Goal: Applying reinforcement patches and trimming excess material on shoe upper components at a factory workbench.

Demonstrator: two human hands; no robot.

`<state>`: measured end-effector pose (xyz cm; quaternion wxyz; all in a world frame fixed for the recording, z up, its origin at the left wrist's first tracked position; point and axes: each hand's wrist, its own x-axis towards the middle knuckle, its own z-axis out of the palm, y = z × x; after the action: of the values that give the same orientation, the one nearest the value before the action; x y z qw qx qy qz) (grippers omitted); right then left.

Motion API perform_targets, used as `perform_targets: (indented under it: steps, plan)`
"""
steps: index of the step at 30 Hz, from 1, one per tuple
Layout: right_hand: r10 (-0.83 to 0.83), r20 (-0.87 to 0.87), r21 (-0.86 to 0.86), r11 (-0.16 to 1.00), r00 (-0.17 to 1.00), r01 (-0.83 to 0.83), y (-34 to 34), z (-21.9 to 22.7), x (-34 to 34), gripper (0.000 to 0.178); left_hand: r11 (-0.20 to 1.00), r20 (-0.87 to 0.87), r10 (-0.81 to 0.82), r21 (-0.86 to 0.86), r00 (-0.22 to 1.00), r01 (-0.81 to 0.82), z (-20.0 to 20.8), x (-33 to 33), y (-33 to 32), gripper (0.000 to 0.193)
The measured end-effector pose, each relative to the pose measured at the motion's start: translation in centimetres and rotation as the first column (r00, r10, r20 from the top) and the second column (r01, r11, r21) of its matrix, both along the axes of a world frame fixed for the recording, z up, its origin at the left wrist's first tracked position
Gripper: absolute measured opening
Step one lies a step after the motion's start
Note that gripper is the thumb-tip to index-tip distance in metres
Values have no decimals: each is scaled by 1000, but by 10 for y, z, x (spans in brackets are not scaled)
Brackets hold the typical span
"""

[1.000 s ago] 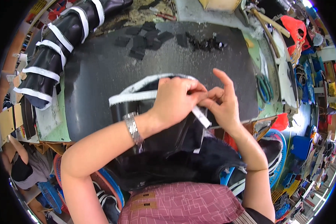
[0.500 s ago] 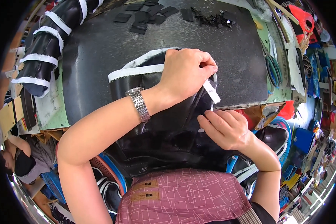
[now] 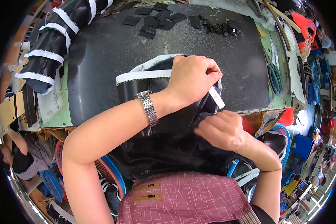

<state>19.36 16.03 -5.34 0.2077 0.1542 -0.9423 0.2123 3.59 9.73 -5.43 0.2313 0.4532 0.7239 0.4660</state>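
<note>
A black leather boot upper point(image 3: 164, 112) lies over the near edge of the dark work board and down onto my lap. A white strip with zigzag stitching point(image 3: 143, 76) runs round its open top. My left hand point(image 3: 192, 78), wearing a metal watch, pinches the top edge at the right corner, thumb and fingers closed. A loose white strip end point(image 3: 216, 98) hangs below that pinch. Lower right, my right hand point(image 3: 223, 130) is curled with its fingers closed on the upper's side edge. Motion blurs it, and its fingertips are partly hidden.
Similar black uppers with white edges point(image 3: 44, 56) are nested in a row at the left. Black rectangular pieces point(image 3: 149, 21) and a pile of small black parts point(image 3: 220, 28) lie at the back. Green-handled scissors point(image 3: 275, 80) rest at right. Baskets holding shoes point(image 3: 276, 140) stand below.
My right hand has curled in more tightly and pulled the side edge, which now folds and bunches beside it. My left hand keeps its pinch. The whole view has shifted slightly.
</note>
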Motion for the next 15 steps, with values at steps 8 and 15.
perform_targets:
  steps: [8,15]
  plan:
    - [79,292,-363,931,953,34,-6,12,4,14,976,366,31,190,930,-108,15,-14,-11,14]
    - [-20,138,-456,886,990,82,9,32,-19,15,800,385,151,494,911,-341,124,-43,-90,11]
